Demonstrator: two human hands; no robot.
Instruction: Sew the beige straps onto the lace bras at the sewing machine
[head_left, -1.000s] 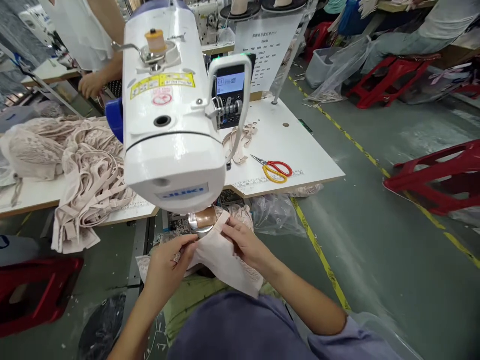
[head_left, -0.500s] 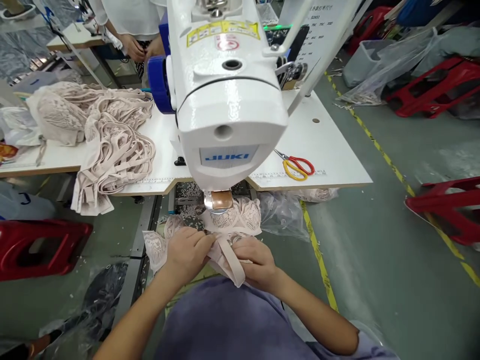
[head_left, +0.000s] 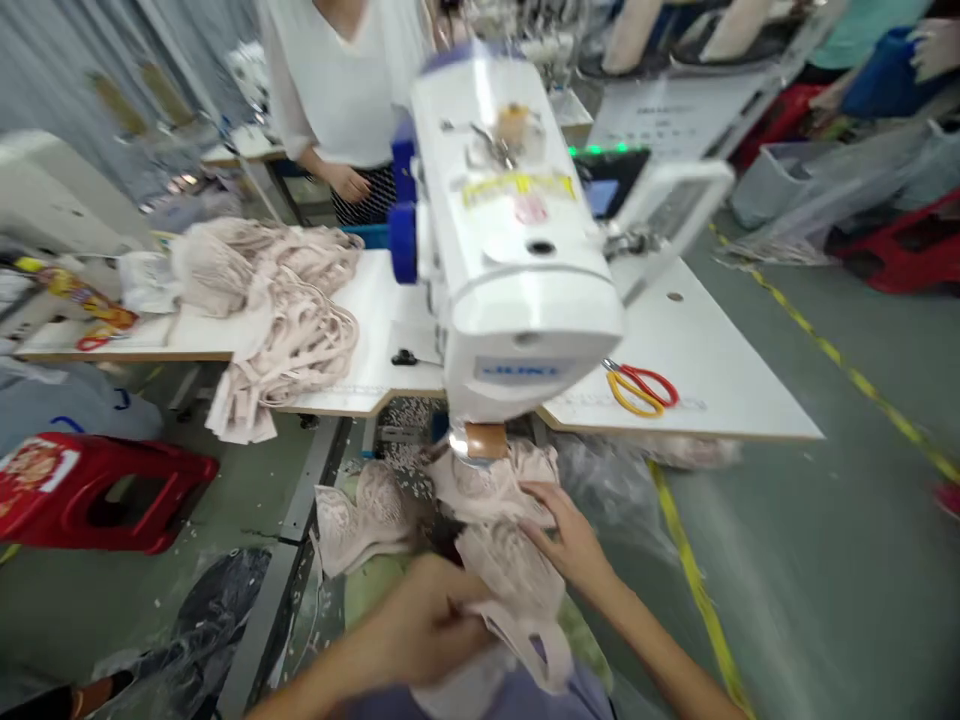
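Below the needle area of a white sewing machine (head_left: 532, 310) lies a beige lace bra (head_left: 480, 485); more beige bra fabric (head_left: 517, 570) hangs from it toward my lap. My left hand (head_left: 435, 620), smeared by motion, is closed on a strap-like edge of this lower fabric. On the right, my right hand (head_left: 570, 540) touches the bra with fingers stretched out and thumb apart. A second pair of lace cups (head_left: 367, 515) lies left of the machine's needle area, near my lap. Whether the pieces are joined is hard to tell.
Red-and-yellow-handled scissors (head_left: 641, 388) lie on the white tabletop (head_left: 727, 350). A heap of beige bras (head_left: 285, 320) hangs over the table's left edge. A red stool (head_left: 112, 500) stands at left. Across the table stands a person in white (head_left: 345, 90).
The view has tilted up and shifted left. My hands have moved apart: the left drew lower with the fabric, the right went up to the bra by the machine.
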